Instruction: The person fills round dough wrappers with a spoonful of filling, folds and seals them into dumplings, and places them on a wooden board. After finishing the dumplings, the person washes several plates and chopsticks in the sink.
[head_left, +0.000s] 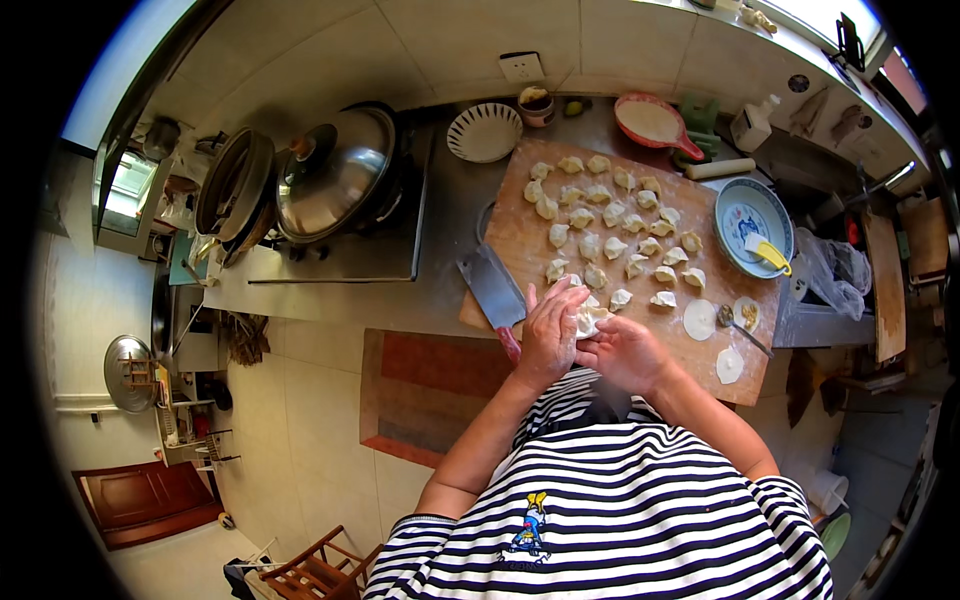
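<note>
Near the front edge of a floured wooden board, my left hand and my right hand hold a dumpling between them. My fingers hide part of it. Several folded dumplings lie spread over the board. To the right of my right hand are a plain round wrapper, a second one and a wrapper with filling. A metal spoon rests there, its bowl end by the filled wrapper. A cleaver lies at the board's left edge, its red handle close to my left wrist.
A blue-rimmed bowl with a yellow-handled scraper stands at right, beside a plastic bag. Behind the board are a rolling pin, a red scoop of white powder and a patterned plate. A lidded wok occupies the stove.
</note>
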